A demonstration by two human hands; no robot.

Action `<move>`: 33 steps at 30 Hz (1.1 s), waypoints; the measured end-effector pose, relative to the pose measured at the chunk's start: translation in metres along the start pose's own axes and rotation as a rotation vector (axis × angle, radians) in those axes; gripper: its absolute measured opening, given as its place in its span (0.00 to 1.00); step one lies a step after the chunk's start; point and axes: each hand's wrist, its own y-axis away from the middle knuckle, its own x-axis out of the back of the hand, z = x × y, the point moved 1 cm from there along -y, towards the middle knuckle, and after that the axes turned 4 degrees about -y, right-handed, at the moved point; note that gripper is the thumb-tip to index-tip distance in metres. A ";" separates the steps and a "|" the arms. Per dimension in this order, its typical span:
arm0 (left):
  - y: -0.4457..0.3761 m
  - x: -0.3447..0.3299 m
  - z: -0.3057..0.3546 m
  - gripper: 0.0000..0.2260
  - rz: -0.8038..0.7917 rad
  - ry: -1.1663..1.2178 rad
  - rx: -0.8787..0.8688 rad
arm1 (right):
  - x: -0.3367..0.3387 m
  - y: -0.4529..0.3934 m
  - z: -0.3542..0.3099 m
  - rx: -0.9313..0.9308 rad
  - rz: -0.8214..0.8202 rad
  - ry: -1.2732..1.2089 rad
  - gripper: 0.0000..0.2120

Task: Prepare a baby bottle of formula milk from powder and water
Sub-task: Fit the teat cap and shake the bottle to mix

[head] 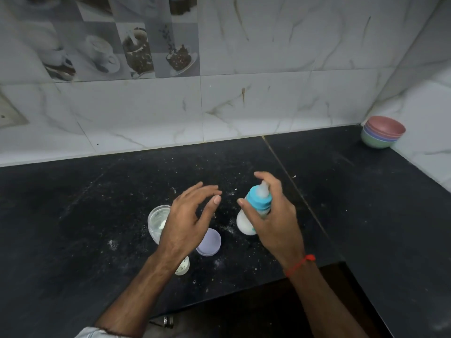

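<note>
Your right-hand fingers (246,211) wrap around the baby bottle (255,211), grasping it just below its blue collar, with the thumb reaching over the top near the translucent teat (264,189). Your right hand (273,220) holds the bottle tilted, teat leaning up and away from you, its white, milk-filled base (244,224) pointing down toward the black bench (122,191). Whether the base touches the bench or hangs just above it cannot be told; the bottle looks slightly blurred. A red thread (299,264) circles your right wrist.

Your left hand (188,220) hovers just left of the bottle, apart from it, its fingers (210,191) spread and relaxed, gripping nothing. Partly hidden beneath that hand stands a clear container (156,220) with some white powder showing inside. A pale lilac lid (211,241) lies flat on the bench just right of your left wrist, between the two hands. A small pale object (183,267) peeks out from under your left forearm; what it is cannot be made out.

White powder specks are scattered over the bench around these things. Far back in the right corner, well apart, sits a stack of coloured bowls (383,132) against the marbled wall tiles (268,93).
</note>
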 end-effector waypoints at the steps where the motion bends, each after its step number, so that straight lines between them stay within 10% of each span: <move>1: 0.003 -0.001 -0.002 0.14 0.001 -0.003 0.002 | 0.007 -0.002 -0.006 0.016 0.044 -0.027 0.29; 5: 0.009 -0.001 -0.006 0.11 0.035 0.012 0.030 | 0.026 -0.006 -0.030 0.274 0.356 -0.297 0.28; 10: 0.012 0.003 -0.002 0.10 0.055 0.002 0.014 | -0.008 0.014 0.020 -0.005 0.001 0.013 0.25; 16: 0.012 0.006 -0.006 0.07 0.072 -0.015 0.020 | 0.019 -0.003 -0.030 0.343 0.351 -0.237 0.24; 21: 0.009 0.004 -0.002 0.07 0.054 -0.026 0.003 | -0.013 0.015 0.027 -0.101 -0.141 0.006 0.26; 28: 0.009 0.008 -0.004 0.07 0.065 -0.028 0.019 | 0.011 0.004 -0.010 0.195 0.290 -0.183 0.28; 33: 0.009 0.006 -0.001 0.08 0.068 -0.046 -0.023 | -0.003 0.011 0.017 -0.062 -0.084 -0.007 0.27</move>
